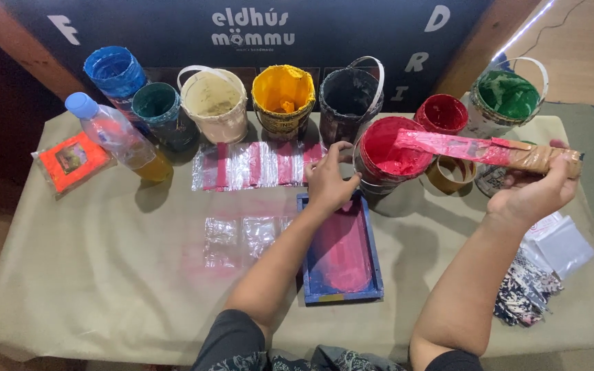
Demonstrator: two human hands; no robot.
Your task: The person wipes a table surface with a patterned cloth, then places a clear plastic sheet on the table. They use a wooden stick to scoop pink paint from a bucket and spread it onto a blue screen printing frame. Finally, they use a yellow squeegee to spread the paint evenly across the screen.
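The squeegee [487, 152] sits in the right hand [532, 194], fingers wrapped around the tape-bound handle end, while the blade, coated in wet pink-red ink, reaches out left over the red ink tub [388, 156]. Looks stiff and light, but that inky end is slippery and messy, so the taped part is the sane place to grip. The left hand [329, 181] is curled loosely on the tub's rim, holding nothing else. Just below that hand is the blue-framed printing screen [340, 255]; beyond it, a strip of printed plastic bags [259, 165].
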